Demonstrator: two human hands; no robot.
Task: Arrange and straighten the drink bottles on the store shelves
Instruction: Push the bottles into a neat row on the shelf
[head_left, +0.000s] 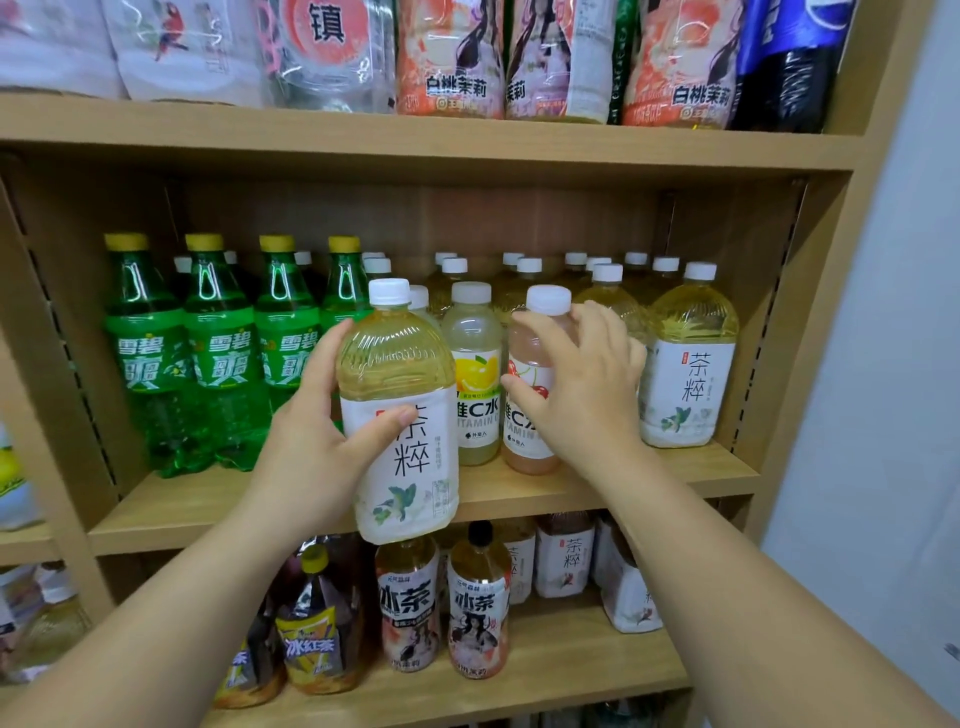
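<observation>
Head view: the left hand (322, 441) is wrapped around a large clear plastic tea bottle with pale yellow liquid, a white cap and a white label (400, 415), thumb across the label front and fingers behind. The bottle is held in the air just in front of the middle wooden shelf (649, 480), its base hanging below the shelf's front edge.

Right of that bottle, on the shelf, stands a small cloudy-yellow vitamin drink bottle with a lemon label (474, 374). Right again is a small pink vitamin drink bottle with a cherry label (535, 384); the right hand (582, 384) is spread open over it, fingers curved around its shoulder and side, apparently touching but not clamped shut. Further right stands a matching large tea bottle (688, 358), and to the left of the held bottle a row of green plastic soda bottles with yellow caps (218, 353).

The full tea bottle is probably heavy, its thin ribbed wall giving a little, the label sleeve possibly slick; a mid-body hold around the waist seems safest. The small bottles look light and easy to tip.
</observation>
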